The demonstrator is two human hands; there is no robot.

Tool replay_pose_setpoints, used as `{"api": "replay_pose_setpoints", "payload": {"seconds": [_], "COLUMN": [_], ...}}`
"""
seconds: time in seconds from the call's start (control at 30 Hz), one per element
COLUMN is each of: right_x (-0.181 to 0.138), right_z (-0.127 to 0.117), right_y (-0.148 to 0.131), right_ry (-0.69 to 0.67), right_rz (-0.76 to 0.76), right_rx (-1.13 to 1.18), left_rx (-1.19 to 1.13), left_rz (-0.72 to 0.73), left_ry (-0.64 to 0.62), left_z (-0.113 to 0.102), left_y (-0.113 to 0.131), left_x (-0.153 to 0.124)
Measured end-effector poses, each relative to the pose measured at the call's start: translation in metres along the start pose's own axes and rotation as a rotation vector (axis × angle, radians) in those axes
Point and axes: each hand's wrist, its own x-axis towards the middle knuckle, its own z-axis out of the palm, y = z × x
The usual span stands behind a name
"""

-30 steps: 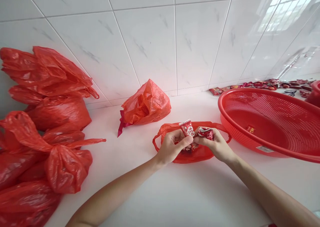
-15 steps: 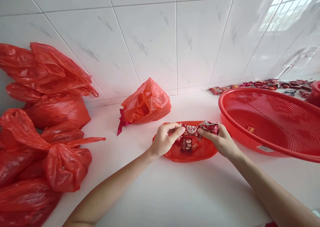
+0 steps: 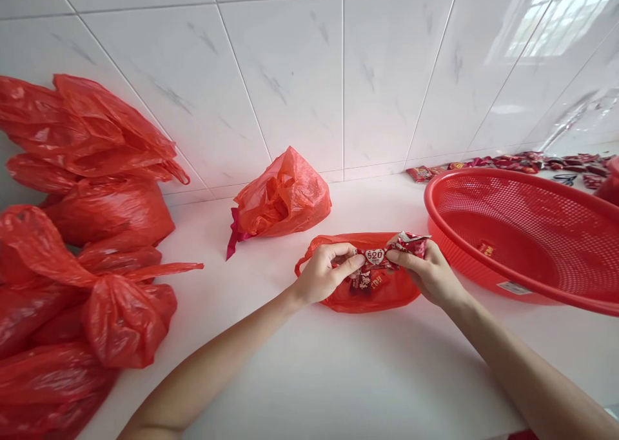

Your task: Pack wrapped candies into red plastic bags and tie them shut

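A small red plastic bag lies open on the white counter, with a few wrapped candies inside. My left hand pinches the left end of a red candy packet marked "520" over the bag's mouth. My right hand pinches the packet's right end and also grips a crumpled red-and-white wrapper above its fingers. Both hands sit at the bag's opening, close together.
A large red mesh basket stands at the right, one candy inside. A tied red bag sits behind the hands by the tiled wall. Several filled red bags pile at the left. Loose candy packets line the back right.
The "520" packet went from upright to lying flat, then sank lower into the bag's mouth between both hands. My right hand shifted slightly right with its wrapper.
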Motion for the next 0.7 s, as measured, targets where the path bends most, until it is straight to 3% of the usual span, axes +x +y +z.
{"api": "replay_pose_setpoints", "payload": {"seconds": [0.17, 0.33, 0.4, 0.5, 0.6, 0.7], "right_x": [-0.001, -0.003, -0.001, 0.003, 0.005, 0.004], "right_z": [0.004, 0.003, 0.001, -0.004, -0.004, -0.001], "right_y": [-0.005, -0.011, -0.009, -0.003, 0.001, -0.005], "right_ry": [-0.038, 0.022, 0.049, 0.088, 0.15, 0.103], "right_rz": [-0.03, -0.042, 0.004, 0.02, -0.038, -0.012], "right_rx": [-0.097, -0.174, -0.173, -0.348, -0.534, -0.412], "left_rx": [0.016, 0.007, 0.02, 0.063, 0.12, 0.168], "left_rz": [-0.002, -0.012, -0.027, -0.05, -0.051, -0.047], "left_ry": [0.08, 0.069, 0.124, 0.226, 0.25, 0.198], "left_z": [0.0, -0.003, -0.008, -0.015, -0.018, -0.014], "left_y": [0.002, 0.005, 0.004, 0.001, -0.003, -0.005], "left_x": [0.0, 0.0, 0.001, 0.004, 0.006, 0.006]}}
